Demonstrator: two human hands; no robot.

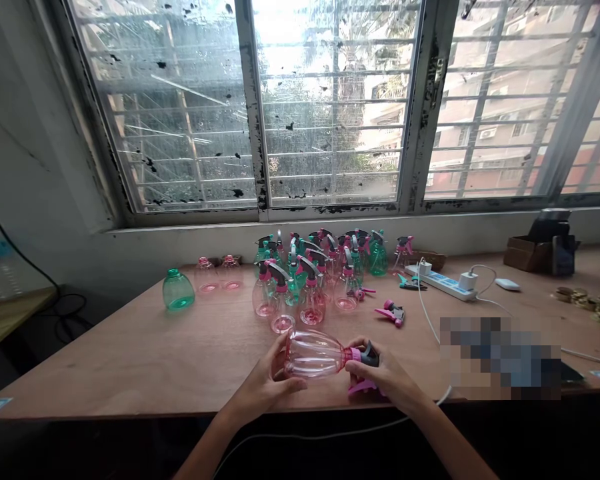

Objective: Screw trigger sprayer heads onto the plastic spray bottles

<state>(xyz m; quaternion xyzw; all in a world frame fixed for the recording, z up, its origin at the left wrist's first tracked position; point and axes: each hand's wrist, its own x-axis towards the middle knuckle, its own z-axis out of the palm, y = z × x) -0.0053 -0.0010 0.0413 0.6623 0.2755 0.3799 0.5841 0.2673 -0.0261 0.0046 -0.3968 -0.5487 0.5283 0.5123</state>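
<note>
A clear pink spray bottle (pixel 314 355) lies sideways between my hands above the table's front edge. My left hand (pixel 271 375) is wrapped round its base end. At the neck, my right hand (pixel 380 373) grips the pink and black spray head (pixel 363 355). The head sits at the bottle's mouth; I cannot tell how tightly. Behind my hands stands a group of pink and green spray bottles (pixel 311 300) with heads on. To the left are a green bottle without a head (pixel 179 291) and two pink ones (pixel 231 273). A loose pink spray head (pixel 393 313) lies to the right.
A white power strip (pixel 443 282) with plugs and cables lies on the right of the wooden table (pixel 180 360). A teal spray head (pixel 411 283), a white mouse (pixel 508 285) and a cardboard box (pixel 523 255) are nearby. A blurred patch covers something at front right.
</note>
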